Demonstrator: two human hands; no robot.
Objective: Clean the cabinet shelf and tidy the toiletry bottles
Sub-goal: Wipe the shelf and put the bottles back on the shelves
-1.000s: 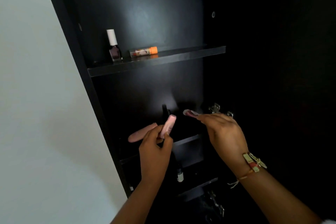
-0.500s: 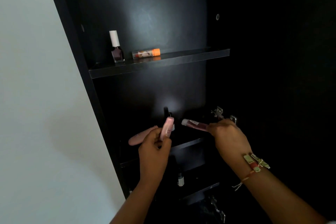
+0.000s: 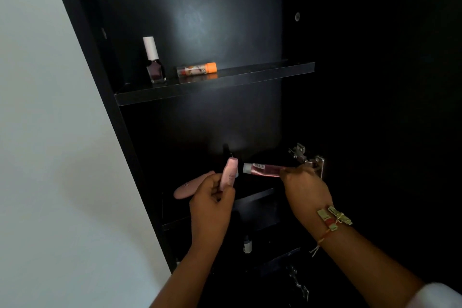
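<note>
While held above lower shelf (image 3: 253, 196), pink tube (image 3: 228, 175) sits upright, base pinched in left grip (image 3: 212, 204); right grip (image 3: 306, 190) curls round clear pink bottle (image 3: 262, 169), cap leftward. Both likely light, smooth, slippery plastic: hold mid-body, not cap.

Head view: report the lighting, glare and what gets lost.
Head view: the black cabinet interior is underexposed, with a soft glare patch on the back panel; the nail polish bottle and orange-capped tube on the upper shelf read sharply; the small bottle low down nearly vanishes in shadow.
</note>
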